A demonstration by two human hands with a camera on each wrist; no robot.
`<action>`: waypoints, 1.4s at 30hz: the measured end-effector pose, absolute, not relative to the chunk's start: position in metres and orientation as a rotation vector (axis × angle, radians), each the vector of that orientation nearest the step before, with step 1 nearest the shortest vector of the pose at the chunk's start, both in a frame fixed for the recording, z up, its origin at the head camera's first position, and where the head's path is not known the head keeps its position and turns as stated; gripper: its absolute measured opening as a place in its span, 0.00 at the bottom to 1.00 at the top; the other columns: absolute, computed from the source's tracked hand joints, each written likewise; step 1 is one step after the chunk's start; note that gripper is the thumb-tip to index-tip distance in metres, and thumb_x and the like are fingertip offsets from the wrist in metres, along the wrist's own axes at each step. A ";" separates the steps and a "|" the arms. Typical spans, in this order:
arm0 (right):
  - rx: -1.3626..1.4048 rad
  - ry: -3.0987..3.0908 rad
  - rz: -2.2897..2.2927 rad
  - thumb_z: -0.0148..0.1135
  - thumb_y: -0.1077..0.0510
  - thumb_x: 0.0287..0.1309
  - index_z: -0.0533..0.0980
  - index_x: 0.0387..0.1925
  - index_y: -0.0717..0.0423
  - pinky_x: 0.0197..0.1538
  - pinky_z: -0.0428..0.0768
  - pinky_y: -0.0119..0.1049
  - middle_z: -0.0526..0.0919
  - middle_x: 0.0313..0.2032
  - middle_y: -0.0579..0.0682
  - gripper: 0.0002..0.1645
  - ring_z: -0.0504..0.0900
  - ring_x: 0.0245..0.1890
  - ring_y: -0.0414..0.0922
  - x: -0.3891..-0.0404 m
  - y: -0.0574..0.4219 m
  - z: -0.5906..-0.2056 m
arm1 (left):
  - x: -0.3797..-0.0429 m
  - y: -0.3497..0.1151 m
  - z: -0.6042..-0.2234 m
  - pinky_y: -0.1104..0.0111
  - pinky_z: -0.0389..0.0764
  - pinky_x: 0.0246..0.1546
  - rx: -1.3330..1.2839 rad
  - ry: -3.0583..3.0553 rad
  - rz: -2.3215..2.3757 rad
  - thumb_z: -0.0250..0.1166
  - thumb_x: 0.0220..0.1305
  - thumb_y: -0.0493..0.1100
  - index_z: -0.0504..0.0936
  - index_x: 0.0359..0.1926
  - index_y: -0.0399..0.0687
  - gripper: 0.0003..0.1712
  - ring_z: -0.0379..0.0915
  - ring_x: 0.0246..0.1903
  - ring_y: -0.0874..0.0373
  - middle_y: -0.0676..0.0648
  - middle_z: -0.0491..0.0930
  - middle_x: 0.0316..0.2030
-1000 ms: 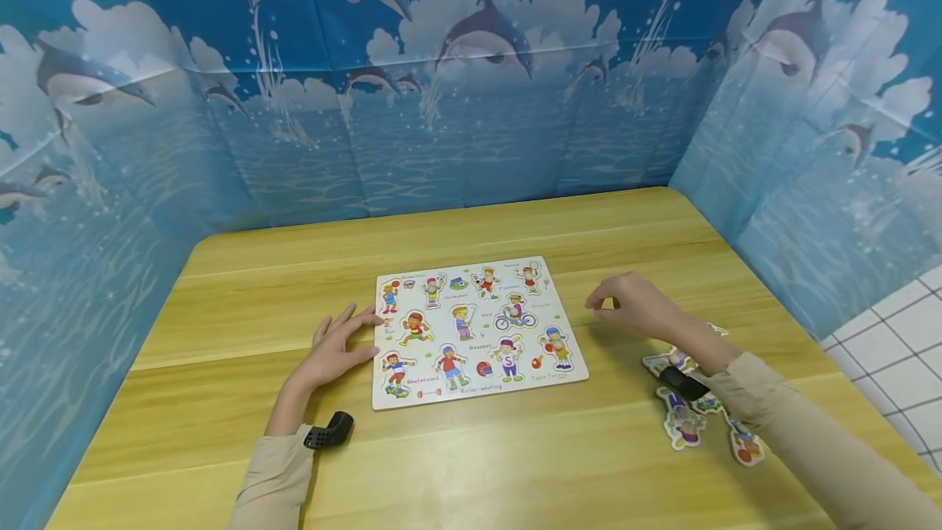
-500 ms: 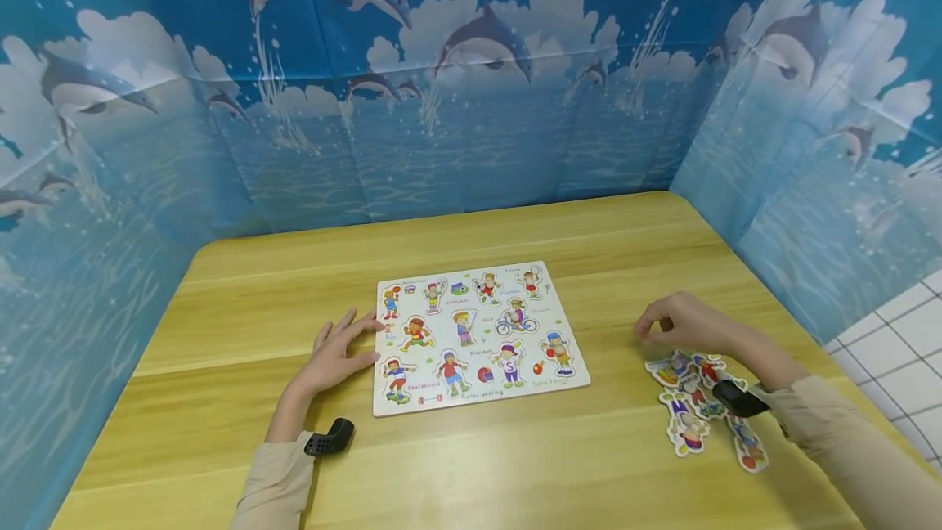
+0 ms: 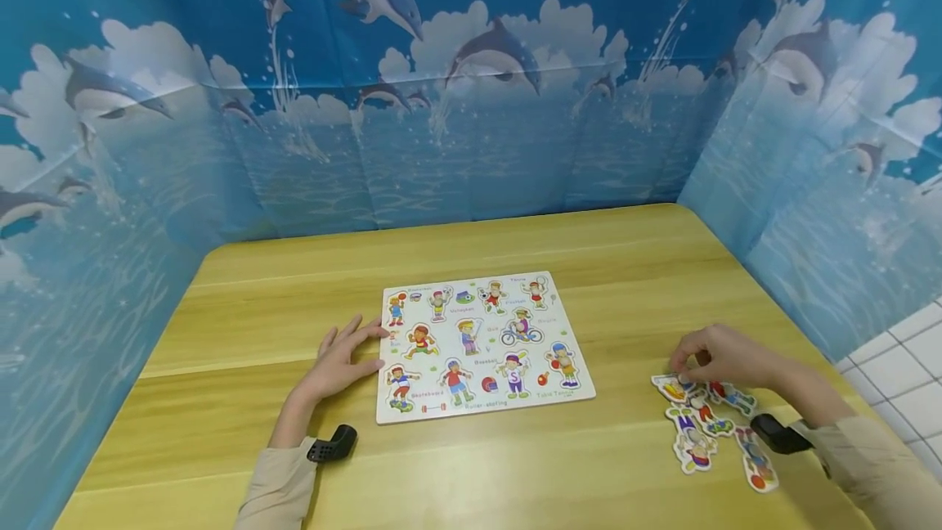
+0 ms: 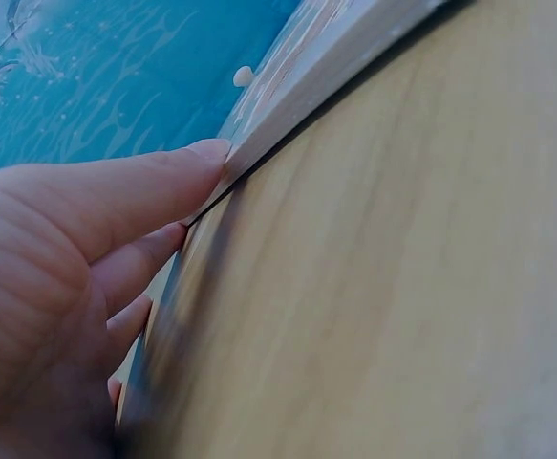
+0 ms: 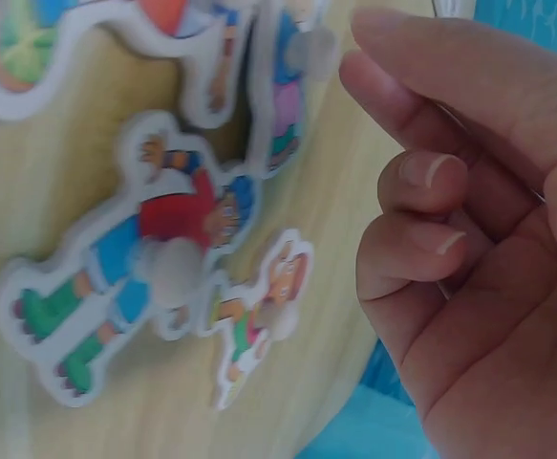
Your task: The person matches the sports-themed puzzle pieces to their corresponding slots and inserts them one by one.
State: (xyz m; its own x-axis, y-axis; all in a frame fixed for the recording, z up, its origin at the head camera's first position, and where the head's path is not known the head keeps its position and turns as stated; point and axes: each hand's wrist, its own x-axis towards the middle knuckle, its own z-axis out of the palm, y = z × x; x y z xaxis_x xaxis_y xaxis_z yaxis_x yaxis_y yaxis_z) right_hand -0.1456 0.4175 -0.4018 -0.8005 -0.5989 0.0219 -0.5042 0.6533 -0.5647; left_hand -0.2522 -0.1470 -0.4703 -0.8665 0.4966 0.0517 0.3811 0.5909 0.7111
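My left hand [image 3: 334, 366] lies at the left side of a white puzzle board [image 3: 540, 350], thumb and fingertips touching its edge. The left wrist view shows the thumb [image 4: 178, 177] on that edge. Cartoon sports figures with labels fill the board. My right hand [image 3: 724, 358] is bent low over a cluster of loose puzzle pieces [image 3: 692, 442]. In the right wrist view its thumb and index tips come close together right beside the knob of a standing-figure piece [image 5: 286, 110], holding nothing. A knobbed roller-skater piece [image 5: 182, 215] and a smaller runner piece [image 5: 249, 330] lie nearby.
Another loose piece [image 3: 756, 460] lies nearer the table's right side. The wooden table [image 3: 486, 473] is backed by a dolphin-print curtain [image 3: 486, 154]. White floor tiles [image 3: 901, 375] show at the right. Black camera mounts [image 3: 782, 434] sit on both wrists.
My right hand has moved from beside the board rightward and down to the loose pieces. The left hand stays at the board's edge. The head view has tilted slightly up.
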 end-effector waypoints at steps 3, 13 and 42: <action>-0.919 2.668 -0.882 0.62 0.67 0.54 0.82 0.34 0.52 0.20 0.71 0.25 0.85 0.30 0.49 0.09 0.67 0.17 0.25 -0.143 0.419 -0.410 | -0.248 -0.151 -0.473 0.40 0.29 0.68 0.728 2.671 1.123 0.63 0.60 0.47 0.73 0.55 0.55 0.21 0.38 0.72 0.35 0.41 0.59 0.69; -1.018 2.578 -1.013 0.59 0.71 0.54 0.82 0.35 0.54 0.19 0.70 0.25 0.80 0.28 0.47 0.12 0.69 0.18 0.31 -0.146 0.433 -0.420 | -0.251 -0.144 -0.468 0.42 0.29 0.69 0.737 2.678 1.134 0.63 0.60 0.48 0.73 0.56 0.54 0.23 0.38 0.73 0.37 0.42 0.61 0.69; -0.685 2.891 -0.849 0.65 0.62 0.53 0.80 0.29 0.49 0.17 0.64 0.25 0.74 0.16 0.35 0.04 0.62 0.14 0.26 -0.147 0.408 -0.411 | -0.250 -0.144 -0.461 0.43 0.30 0.70 0.680 2.694 1.078 0.63 0.60 0.47 0.73 0.57 0.54 0.23 0.39 0.73 0.39 0.43 0.60 0.70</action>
State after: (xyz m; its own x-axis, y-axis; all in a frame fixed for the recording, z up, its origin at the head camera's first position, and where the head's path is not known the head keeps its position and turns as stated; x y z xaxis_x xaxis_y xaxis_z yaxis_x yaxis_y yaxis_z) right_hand -0.1473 0.4077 -0.4109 -0.9004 -0.4288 0.0736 -0.4005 0.7508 -0.5253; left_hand -0.2497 -0.1439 -0.4613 -0.8836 0.4678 0.0184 0.3513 0.6366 0.6866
